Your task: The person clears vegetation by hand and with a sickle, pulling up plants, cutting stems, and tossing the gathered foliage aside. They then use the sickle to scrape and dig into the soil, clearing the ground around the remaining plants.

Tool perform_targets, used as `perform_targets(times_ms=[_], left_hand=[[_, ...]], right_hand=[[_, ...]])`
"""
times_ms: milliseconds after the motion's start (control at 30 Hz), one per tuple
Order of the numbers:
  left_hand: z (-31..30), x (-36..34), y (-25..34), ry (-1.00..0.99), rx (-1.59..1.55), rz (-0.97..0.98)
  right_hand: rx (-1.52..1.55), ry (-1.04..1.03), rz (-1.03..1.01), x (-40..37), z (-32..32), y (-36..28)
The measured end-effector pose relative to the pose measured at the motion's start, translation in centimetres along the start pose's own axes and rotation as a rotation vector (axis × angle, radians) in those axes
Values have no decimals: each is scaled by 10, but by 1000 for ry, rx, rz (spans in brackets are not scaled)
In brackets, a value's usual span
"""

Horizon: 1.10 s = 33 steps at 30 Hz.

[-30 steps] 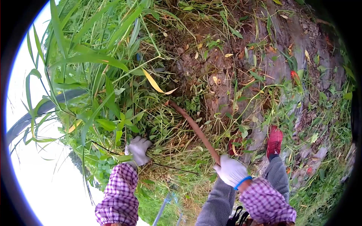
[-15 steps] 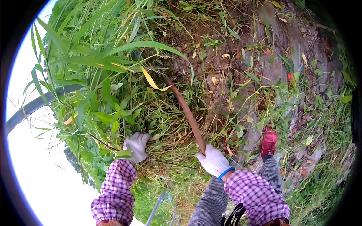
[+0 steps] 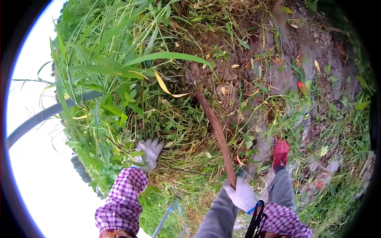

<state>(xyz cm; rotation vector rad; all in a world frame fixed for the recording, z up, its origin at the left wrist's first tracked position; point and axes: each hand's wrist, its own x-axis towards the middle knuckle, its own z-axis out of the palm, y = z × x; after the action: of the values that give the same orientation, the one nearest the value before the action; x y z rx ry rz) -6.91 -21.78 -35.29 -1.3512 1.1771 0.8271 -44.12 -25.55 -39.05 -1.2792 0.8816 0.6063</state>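
Observation:
My right hand (image 3: 240,193), in a white glove, is closed around the near end of a curved brown wooden handle (image 3: 217,133). The handle slants away from me, and its far end meets the dark soil beside the weeds; any head there is hidden. Also gloved, my left hand (image 3: 149,152) lies on the edge of a heap of grass and weeds (image 3: 174,119), its fingers spread. Both arms wear purple checked sleeves. Long green blades (image 3: 166,56) and one yellow leaf (image 3: 164,84) hang over the heap.
Bare soil with torn greyish sheeting (image 3: 274,75) and scattered leaves runs along the right. My red shoe (image 3: 280,151) stands on it. A grey curved pipe (image 3: 49,113) crosses at left among tall grass, and a thin pale pole (image 3: 162,220) rises at the bottom.
My right hand has drawn the wooden handle toward me and to the right. My left hand has shifted slightly right, with its fingers more spread over the grass.

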Motion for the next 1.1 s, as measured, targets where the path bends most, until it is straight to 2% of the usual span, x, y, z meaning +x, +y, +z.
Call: perform_targets(times_ms=[67, 100, 167, 200, 267, 300, 333, 400, 433, 467, 500, 533, 600, 633, 667, 767, 800, 867, 900, 967, 1067, 1100], left_hand=[[7, 5, 2, 36, -11, -15], [11, 8, 2, 70, -7, -18], [24, 12, 1, 210, 2, -19], [53, 25, -5, 500, 68, -32], [117, 62, -24, 1052, 350, -92], [59, 30, -12, 987, 47, -86], [22, 17, -6, 909, -258, -80], [1, 26, -12, 870, 202, -29], [-41, 11, -6, 731, 113, 79], [-72, 8, 1, 594, 28, 189], [-89, 22, 4, 599, 26, 192], [-103, 34, 4, 456, 36, 242], [-69, 76, -7, 452, 267, 197], [-72, 85, -8, 450, 382, 176], [-72, 91, -8, 110, -37, 289], [-37, 113, -21, 91, -133, 315], [-49, 104, -16, 94, -132, 316], [-88, 78, 0, -105, -47, 153], [-96, 73, 2, -142, -31, 118], [-92, 78, 1, -158, -32, 71], [-91, 84, -1, -165, -48, 10], [-86, 88, -2, -172, -45, 0]], right_hand=[[118, 70, 60, 24, -22, -38], [277, -11, 118, 42, -27, -51], [173, -138, 78, 75, -29, -75], [121, -179, 57, 91, -21, -76], [-1, -340, 128, 65, -35, -93], [11, -353, 131, 41, -27, -81], [-79, -289, 35, 14, -9, -54], [-69, -112, -7, -42, 4, -28], [-75, -143, 17, -54, 8, -24], [-70, -165, 159, -62, 13, -33], [-36, -124, 108, -68, 7, -46], [-6, -119, 108, -73, 6, -55], [11, -136, 133, -74, 8, -59], [35, -162, 129, -74, 7, -60], [54, -175, 138, -75, 8, -60], [159, -203, 192, -69, 2, -63], [186, -220, 215, -68, 1, -63], [224, -261, 263, -68, 4, -66], [241, -272, 281, -67, 3, -64], [308, -272, 303, -66, 6, -56], [562, -258, 195, -42, 15, -21], [512, -260, 210, -34, 1, -24]])
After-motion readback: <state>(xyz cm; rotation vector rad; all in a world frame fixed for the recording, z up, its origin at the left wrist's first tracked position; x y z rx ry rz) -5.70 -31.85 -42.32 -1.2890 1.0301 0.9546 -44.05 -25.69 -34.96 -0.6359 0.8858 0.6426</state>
